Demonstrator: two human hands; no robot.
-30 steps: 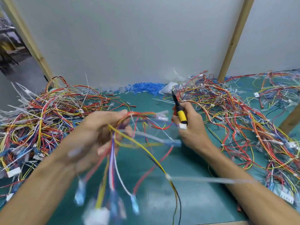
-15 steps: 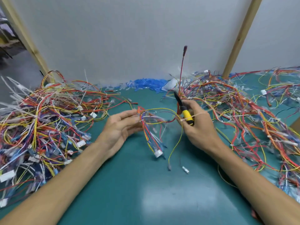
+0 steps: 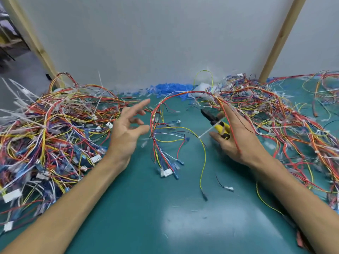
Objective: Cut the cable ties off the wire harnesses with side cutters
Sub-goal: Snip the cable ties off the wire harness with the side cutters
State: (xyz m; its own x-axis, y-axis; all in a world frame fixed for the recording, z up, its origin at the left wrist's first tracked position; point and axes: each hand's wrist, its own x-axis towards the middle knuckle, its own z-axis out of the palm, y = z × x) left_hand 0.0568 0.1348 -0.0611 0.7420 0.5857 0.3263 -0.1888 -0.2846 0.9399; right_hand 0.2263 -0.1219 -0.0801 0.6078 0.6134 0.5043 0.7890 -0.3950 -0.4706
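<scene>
A wire harness (image 3: 157, 136) of red, yellow and blue wires arcs up from my right fingertips and hangs down over the green mat (image 3: 139, 208), white connectors at its lower end. Small white cable ties (image 3: 188, 92) sit along its red arc. A longer tie tail (image 3: 207, 132) sticks out from a yellow wire beside the cutters. My right hand (image 3: 236, 142) holds the yellow-handled side cutters (image 3: 217, 124), black jaws pointing up-left, and its raised fingers pinch the harness top. Just left of the harness, my left hand (image 3: 128, 129) is open with fingers spread, holding nothing.
A big tangle of harnesses with white tie tails (image 3: 45, 125) fills the left side of the mat. Another tangle (image 3: 278, 116) covers the right. Blue and white cut bits (image 3: 168, 88) lie along the back wall. Wooden posts (image 3: 280, 39) stand at both back corners.
My left hand has let go of the harness and opened. The harness now hangs in an arc from my right hand, which still holds the cutters.
</scene>
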